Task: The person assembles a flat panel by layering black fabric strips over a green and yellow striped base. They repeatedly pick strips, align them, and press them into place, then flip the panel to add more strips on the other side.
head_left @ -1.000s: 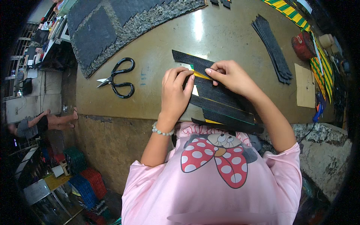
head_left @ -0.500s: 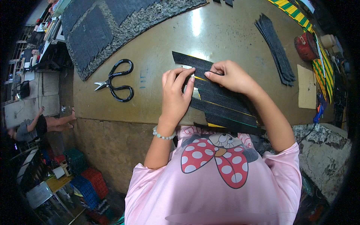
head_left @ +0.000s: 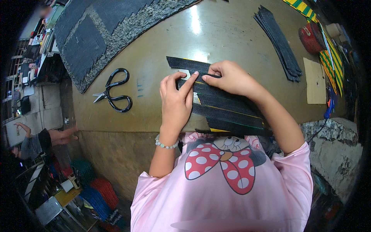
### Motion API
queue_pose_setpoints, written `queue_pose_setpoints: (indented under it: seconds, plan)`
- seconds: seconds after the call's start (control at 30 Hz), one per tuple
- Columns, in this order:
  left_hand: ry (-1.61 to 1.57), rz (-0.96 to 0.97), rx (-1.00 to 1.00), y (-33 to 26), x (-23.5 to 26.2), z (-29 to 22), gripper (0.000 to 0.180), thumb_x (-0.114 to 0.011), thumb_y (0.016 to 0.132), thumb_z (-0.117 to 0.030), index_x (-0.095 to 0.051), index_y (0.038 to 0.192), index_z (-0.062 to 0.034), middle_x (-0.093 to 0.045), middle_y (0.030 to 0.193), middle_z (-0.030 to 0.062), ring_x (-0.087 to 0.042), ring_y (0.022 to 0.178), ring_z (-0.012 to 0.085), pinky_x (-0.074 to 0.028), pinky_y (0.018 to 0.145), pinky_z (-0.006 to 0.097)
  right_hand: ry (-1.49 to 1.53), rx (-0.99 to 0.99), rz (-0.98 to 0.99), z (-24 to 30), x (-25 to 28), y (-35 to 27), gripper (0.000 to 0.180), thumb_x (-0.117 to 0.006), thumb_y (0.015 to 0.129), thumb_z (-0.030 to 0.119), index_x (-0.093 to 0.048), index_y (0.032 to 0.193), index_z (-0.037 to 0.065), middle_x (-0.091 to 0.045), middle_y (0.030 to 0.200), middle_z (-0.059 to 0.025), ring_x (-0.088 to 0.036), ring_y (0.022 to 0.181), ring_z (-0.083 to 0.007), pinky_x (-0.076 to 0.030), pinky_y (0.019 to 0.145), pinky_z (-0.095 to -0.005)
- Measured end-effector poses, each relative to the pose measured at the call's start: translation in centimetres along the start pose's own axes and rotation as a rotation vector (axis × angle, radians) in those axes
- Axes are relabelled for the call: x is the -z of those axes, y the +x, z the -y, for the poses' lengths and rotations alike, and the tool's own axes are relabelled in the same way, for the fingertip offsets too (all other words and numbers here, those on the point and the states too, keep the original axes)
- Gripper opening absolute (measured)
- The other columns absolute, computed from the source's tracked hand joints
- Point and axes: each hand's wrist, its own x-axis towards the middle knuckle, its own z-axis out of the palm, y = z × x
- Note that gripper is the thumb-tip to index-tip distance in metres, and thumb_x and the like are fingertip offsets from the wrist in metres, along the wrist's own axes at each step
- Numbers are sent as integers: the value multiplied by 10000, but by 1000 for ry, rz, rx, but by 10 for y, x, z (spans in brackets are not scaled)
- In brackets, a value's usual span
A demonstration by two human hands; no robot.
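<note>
Now your right hand pinches flat black woven strips over the glossy brown table; your left hand, loosely spread, touches them.

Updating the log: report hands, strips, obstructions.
Left hand on black woven strips; right hand pinching one near the top; black-handled scissors apart, to the left.

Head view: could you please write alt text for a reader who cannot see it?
A person's left hand touches and right hand pinches black strips with yellow and green lines, at the near edge of a brown table. Black-handled scissors lie left; stacked dark strips lie upper right.
</note>
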Motion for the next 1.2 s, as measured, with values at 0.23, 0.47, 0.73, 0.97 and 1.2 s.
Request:
queue_pose_setpoints:
  seconds: [0.23, 0.47, 0.73, 0.97, 1.2]
  plan:
    - [3, 2, -12, 0, 0, 1, 398, -665, 844, -38, -709, 1210, -187, -565, 1155, 89, -488, 1107, 311, -419, 983, 432, -26, 50, 2, -6, -2, 3, 341, -745, 819, 330, -672, 778, 0, -654, 714, -202, -645, 658, -332, -500, 637, -419]
    - [121, 62, -64, 2, 6, -5, 425, -656, 834, -37, -681, 1238, -166, -559, 1221, 79, -488, 1142, 308, -405, 994, 439, -20, -28, 48, 0, 4, 3, 356, -743, 815, 346, -688, 776, -4, -662, 730, -223, -662, 682, -357, -514, 659, -434]
    - [383, 229, -262, 8, 22, -5, 541, -587, 819, -49, -569, 1358, -84, -534, 1407, 37, -488, 1229, 304, -395, 990, 436, -134, -46, -93, -9, 28, -41, 397, -687, 873, 366, -690, 799, -24, -678, 770, -233, -669, 725, -398, -515, 700, -461]
    - [382, 304, -288, 9, 27, 0, 566, -587, 850, -59, -526, 1411, -110, -543, 1415, 39, -490, 1270, 271, -381, 996, 431, -139, -60, -195, -12, 14, -54, 379, -684, 881, 367, -695, 864, -12, -684, 819, -246, -670, 786, -413, -516, 725, -473]
    - [406, 361, -272, 7, 31, 0, 620, -578, 875, -44, -497, 1454, -248, -493, 1481, 29, -472, 1303, 274, -352, 1038, 426, -203, -57, -215, -11, 13, -54, 354, -682, 880, 349, -699, 895, -4, -690, 828, -235, -674, 806, -409, -517, 737, -480]
